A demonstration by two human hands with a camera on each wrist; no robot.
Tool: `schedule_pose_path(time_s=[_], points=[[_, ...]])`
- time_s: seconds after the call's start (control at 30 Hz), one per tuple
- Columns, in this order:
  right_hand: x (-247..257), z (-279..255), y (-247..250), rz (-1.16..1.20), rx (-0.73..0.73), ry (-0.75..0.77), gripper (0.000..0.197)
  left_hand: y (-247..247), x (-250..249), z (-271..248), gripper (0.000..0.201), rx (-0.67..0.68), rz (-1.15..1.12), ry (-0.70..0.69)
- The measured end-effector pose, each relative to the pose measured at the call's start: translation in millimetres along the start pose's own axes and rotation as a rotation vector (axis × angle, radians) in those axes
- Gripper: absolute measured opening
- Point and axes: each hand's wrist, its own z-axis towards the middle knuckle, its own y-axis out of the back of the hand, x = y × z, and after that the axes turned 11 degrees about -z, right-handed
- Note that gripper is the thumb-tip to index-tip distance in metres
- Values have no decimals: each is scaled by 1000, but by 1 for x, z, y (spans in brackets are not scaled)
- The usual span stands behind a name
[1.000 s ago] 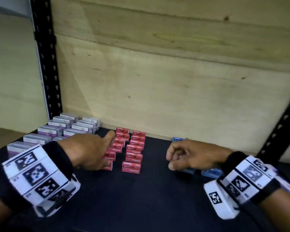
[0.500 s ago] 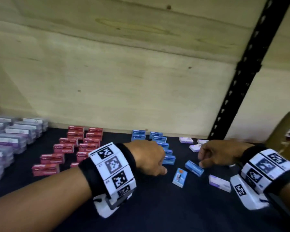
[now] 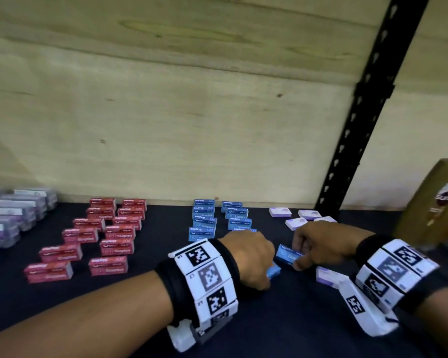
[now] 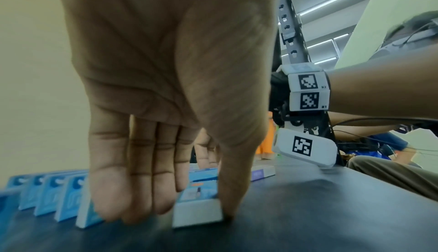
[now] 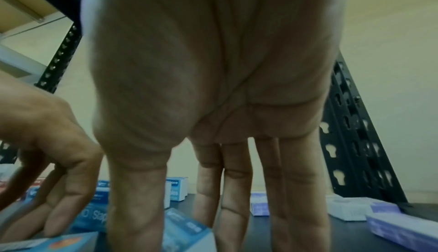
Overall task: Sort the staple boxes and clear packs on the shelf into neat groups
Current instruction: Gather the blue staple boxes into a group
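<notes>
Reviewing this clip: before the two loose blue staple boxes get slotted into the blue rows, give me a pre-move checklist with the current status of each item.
1. Left hand grips its blue box: ok, thumb and fingers at its sides.
2. Right hand holds the second blue box: ok.
3. Blue rows upright and aligned: ok.
4. Free slot at the rows' near end: cannot tell, hands hide it.
5. Red boxes grouped apart: ok.
6. Purple-white boxes sorted: not ok, scattered.
</notes>
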Motion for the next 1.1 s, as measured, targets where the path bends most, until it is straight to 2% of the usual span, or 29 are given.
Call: schedule_pose_path(time_s=[0.1, 0.27, 0.47, 0.67, 1.0, 1.1], points=[[-1, -3, 2, 36, 11, 11, 32, 0, 13, -8, 34, 9, -40, -15], [3, -10, 5, 44, 36, 51, 23, 4, 46, -24, 24, 74, -134, -30], [25, -14, 5, 127, 10, 128, 20, 5, 69, -43, 26, 75, -122, 21], [48, -10, 7, 105, -29, 199, 23, 6, 84, -53, 26, 65, -142, 65], [64, -9, 11, 2, -81, 176, 23, 4, 96, -68, 26, 16, -140, 134], [64, -11, 11, -22, -84, 171, 23, 4, 92, -68, 27, -1, -73, 120]])
